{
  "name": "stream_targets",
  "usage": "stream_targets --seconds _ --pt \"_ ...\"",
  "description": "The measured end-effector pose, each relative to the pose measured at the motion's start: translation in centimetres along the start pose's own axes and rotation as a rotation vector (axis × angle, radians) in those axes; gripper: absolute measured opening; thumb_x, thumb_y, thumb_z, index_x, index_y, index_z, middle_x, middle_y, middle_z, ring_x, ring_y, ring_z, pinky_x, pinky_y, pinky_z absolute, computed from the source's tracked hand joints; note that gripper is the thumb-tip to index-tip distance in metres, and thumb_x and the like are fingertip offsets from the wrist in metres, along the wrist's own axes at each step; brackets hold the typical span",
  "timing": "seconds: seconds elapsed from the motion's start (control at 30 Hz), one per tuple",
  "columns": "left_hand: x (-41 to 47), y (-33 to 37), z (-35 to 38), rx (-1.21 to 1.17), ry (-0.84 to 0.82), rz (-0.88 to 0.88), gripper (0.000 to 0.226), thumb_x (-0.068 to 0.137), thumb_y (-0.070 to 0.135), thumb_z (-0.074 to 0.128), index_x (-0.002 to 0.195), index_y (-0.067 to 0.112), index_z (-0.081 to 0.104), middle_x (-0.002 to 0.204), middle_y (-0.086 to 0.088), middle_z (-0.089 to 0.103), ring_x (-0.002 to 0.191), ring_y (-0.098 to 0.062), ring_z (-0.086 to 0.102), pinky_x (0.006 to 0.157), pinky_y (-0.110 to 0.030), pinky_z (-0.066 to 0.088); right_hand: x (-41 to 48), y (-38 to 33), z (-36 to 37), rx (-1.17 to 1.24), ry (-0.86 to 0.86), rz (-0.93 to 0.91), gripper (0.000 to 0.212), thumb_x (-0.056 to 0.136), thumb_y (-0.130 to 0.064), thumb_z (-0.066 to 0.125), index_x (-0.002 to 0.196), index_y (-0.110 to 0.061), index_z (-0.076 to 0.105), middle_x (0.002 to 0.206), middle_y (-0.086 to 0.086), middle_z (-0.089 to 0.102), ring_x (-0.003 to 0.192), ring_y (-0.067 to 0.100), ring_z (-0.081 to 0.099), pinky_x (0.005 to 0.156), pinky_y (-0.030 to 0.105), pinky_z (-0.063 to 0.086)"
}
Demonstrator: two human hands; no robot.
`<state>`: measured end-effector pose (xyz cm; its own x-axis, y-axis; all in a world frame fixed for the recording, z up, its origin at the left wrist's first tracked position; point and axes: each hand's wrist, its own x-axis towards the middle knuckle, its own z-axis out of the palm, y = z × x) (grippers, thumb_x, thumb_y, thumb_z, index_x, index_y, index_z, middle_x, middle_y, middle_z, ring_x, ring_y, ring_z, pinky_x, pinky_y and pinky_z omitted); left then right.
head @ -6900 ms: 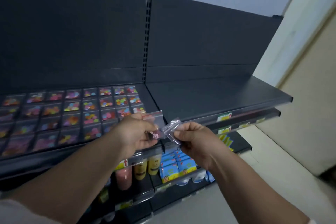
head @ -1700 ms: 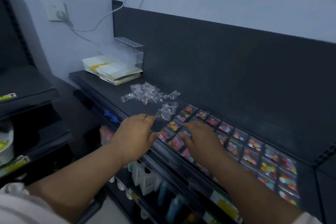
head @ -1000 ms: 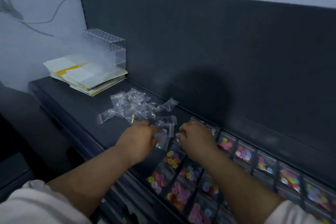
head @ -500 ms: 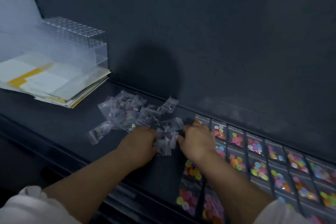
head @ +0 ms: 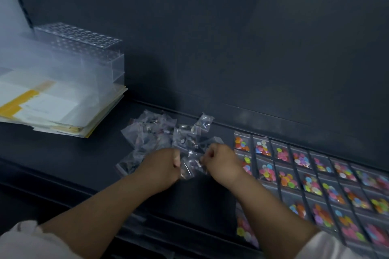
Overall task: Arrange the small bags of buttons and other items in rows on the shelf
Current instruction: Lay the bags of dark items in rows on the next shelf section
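A loose heap of small clear bags [head: 160, 132] lies on the dark shelf [head: 63, 164] near its back panel. My left hand [head: 162, 166] and my right hand [head: 221, 162] are side by side at the heap's front edge. Between them is a clear bag [head: 190, 166]; both hands pinch it with curled fingers. To the right, bags of coloured buttons [head: 311, 176] lie flat in neat rows, reaching the frame's right edge. My right forearm covers part of the nearest rows.
A stack of papers and folders [head: 54, 107] lies at the shelf's left end, with a clear acrylic rack with holes [head: 84, 48] on top of it. The dark back panel [head: 231, 48] rises right behind the heap. Bare shelf shows between papers and heap.
My view swung from the right end of the shelf to the left. Both hands moved onto the loose heap and closed on a clear bag at its front.
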<state>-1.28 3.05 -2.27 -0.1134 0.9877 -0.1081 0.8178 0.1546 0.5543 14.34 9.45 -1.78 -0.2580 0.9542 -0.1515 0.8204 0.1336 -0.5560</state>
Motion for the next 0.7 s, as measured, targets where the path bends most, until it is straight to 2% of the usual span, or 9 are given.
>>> stream_targets --seconds 0.07,0.13,0.2,0.27,0.37,0.47,0.57,0.63,0.7 --pt "0.2 0.2 -0.4 -0.115 0.032 -0.033 0.018 0.087 0.019 0.059 0.072 0.024 0.050 0.080 0.003 0.060 0.077 -0.013 0.057 0.065 -0.027 0.045 -0.6 -0.3 -0.4 0.206 0.024 0.007 0.021 0.088 -0.023 0.060 0.069 -0.019 0.053 0.072 -0.002 0.058 0.070 0.014 0.055 0.058 0.023 0.040" --pt "0.5 0.7 -0.6 -0.304 0.053 -0.076 0.016 0.086 0.020 0.063 0.075 0.021 0.052 0.081 -0.003 0.062 0.078 -0.019 0.060 0.073 -0.035 0.051 -1.3 -0.5 -0.9 0.381 0.062 0.017 0.021 0.090 -0.019 0.059 0.071 -0.018 0.051 0.069 -0.001 0.056 0.064 0.013 0.052 0.061 0.025 0.044" --pt "0.7 1.6 -0.9 -0.572 0.053 -0.142 0.015 0.086 0.015 0.064 0.079 0.018 0.052 0.084 -0.009 0.063 0.079 -0.025 0.063 0.074 -0.040 0.056 -2.1 -0.6 -1.7 0.568 0.097 0.065 0.022 0.092 -0.016 0.056 0.072 -0.017 0.048 0.068 0.001 0.053 0.063 0.015 0.051 0.064 0.033 0.049" --pt "0.7 2.9 -1.1 -0.812 0.027 -0.190 0.014 0.086 0.009 0.064 0.084 0.017 0.053 0.087 -0.007 0.062 0.076 -0.023 0.063 0.068 -0.035 0.055 -3.1 -0.5 -2.7 0.744 0.085 0.127 0.020 0.095 -0.014 0.051 0.076 -0.016 0.045 0.075 0.002 0.051 0.067 0.014 0.051 0.063 0.032 0.054" --pt "0.5 5.1 -0.9 -1.025 -0.063 -0.203 0.016 0.086 0.004 0.063 0.098 0.014 0.058 0.091 -0.005 0.066 0.076 -0.020 0.065 0.068 -0.029 0.054 -4.5 0.2 -4.4 0.902 0.098 0.171 0.018 0.097 -0.012 0.046 0.079 -0.016 0.043 0.086 0.004 0.054 0.074 0.013 0.058 0.058 0.028 0.054" --pt "0.3 7.5 -0.1 -1.118 -0.136 -0.226 0.015 0.085 -0.002 0.063 0.095 0.009 0.059 0.090 -0.010 0.069 0.078 -0.022 0.066 0.072 -0.031 0.055 -6.0 1.6 -6.0 1.039 0.128 0.206 0.017 0.098 -0.009 0.042 0.082 -0.015 0.041 0.088 0.008 0.060 0.073 0.019 0.063 0.058 0.029 0.053" --pt "-0.1 10.5 1.2 -1.122 -0.196 -0.203 0.014 0.083 -0.004 0.065 0.084 0.008 0.058 0.089 -0.011 0.068 0.083 -0.023 0.066 0.072 -0.032 0.056 -8.1 3.8 -7.8 1.149 0.167 0.220 0.015 0.096 -0.002 0.044 0.085 -0.012 0.043 0.086 0.009 0.060 0.076 0.024 0.064 0.067 0.032 0.056" --pt "-0.7 12.9 2.4 -1.099 -0.231 -0.170 0.013 0.082 -0.003 0.066 0.080 0.006 0.057 0.091 -0.013 0.068 0.084 -0.023 0.066 0.069 -0.030 0.056 -9.9 5.8 -9.3 1.162 0.197 0.208 0.020 0.091 0.006 0.047 0.081 -0.012 0.046 0.076 0.008 0.060 0.071 0.021 0.062 0.059 0.025 0.052" --pt "-1.7 15.5 3.8 -1.075 -0.256 -0.136 0.012 0.081 -0.003 0.066 0.086 0.003 0.057 0.091 -0.013 0.067 0.083 -0.021 0.066 0.064 -0.027 0.057 -11.9 8.0 -10.6 1.177 0.238 0.205 0.025 0.086 0.011 0.051 0.078 -0.013 0.046 0.071 0.008 0.058 0.066 0.019 0.058 0.053 0.023 0.046"
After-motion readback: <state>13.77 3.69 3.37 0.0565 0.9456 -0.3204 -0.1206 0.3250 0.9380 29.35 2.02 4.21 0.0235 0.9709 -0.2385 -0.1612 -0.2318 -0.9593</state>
